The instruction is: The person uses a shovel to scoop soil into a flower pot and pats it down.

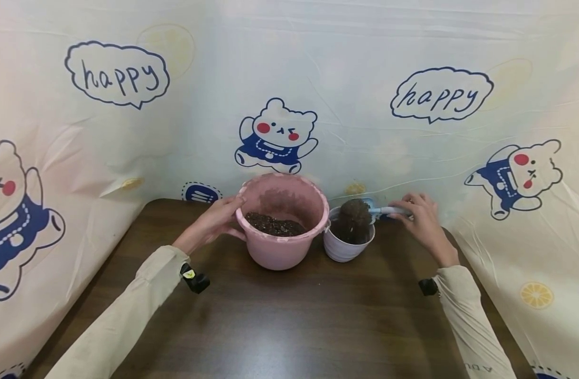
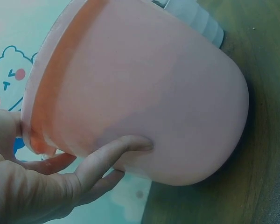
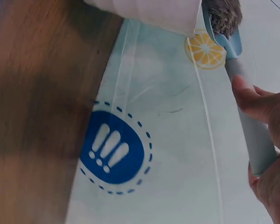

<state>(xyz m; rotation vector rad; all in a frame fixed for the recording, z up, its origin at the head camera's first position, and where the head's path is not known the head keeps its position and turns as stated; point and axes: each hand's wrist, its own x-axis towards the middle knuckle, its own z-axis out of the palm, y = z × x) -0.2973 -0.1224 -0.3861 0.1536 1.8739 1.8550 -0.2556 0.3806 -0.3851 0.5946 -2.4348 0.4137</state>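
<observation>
My left hand (image 1: 215, 221) grips the left side of a pink plastic pot (image 1: 280, 255), which holds dark soil (image 1: 275, 225) low inside. In the left wrist view, fingers (image 2: 116, 151) lie against the outer wall of the pot near its rim. A smaller white flowerpot (image 1: 345, 252) stands just right of the pink one. My right hand (image 1: 424, 223) holds a garden trowel by its grey handle (image 3: 254, 126). The light-blue blade (image 3: 231, 44) carries a brown clump of soil (image 1: 355, 213) over the mouth of the white flowerpot. How much soil lies inside that flowerpot is partly hidden.
Both pots rest near the back of a dark wooden table (image 1: 280, 326). A printed cloth (image 1: 346, 79) with bears and "happy" bubbles hangs close behind them and along the sides. Black wrist cameras (image 1: 194, 279) sit at both cuffs.
</observation>
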